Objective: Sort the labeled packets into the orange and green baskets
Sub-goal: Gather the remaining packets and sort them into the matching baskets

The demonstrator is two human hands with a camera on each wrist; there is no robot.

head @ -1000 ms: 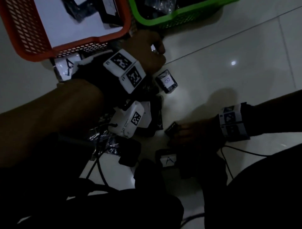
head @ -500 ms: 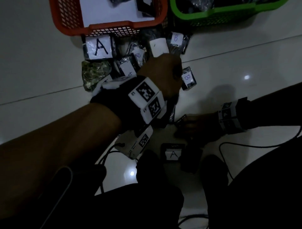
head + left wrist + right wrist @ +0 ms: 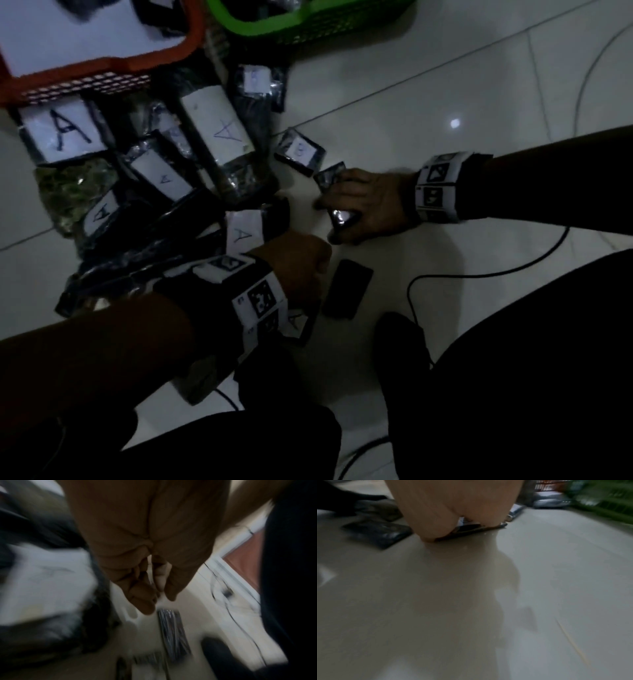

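The orange basket (image 3: 102, 68) and the green basket (image 3: 308, 24) stand at the top of the head view. Several dark packets with white "A" labels (image 3: 65, 132) lie piled below the orange basket, and a "B" packet (image 3: 299, 152) lies to their right. My right hand (image 3: 334, 209) is down on the floor and grips a small flat dark packet (image 3: 471, 530), just right of the "B" packet. My left hand (image 3: 157, 601) hangs with loosely curled fingers and holds nothing. It is above a plain dark packet (image 3: 347, 287), and its wrist covers part of another "A" packet (image 3: 296, 322).
A thin black cable (image 3: 479, 274) loops over the white tiled floor (image 3: 445, 85) right of the hands. My dark-clothed legs (image 3: 513, 377) fill the bottom of the head view. Both wrist views are blurred.
My left hand has drawn back from the pile by the baskets toward my body. My right hand has shifted forward, closer to the "B" packet, still holding the small packet.
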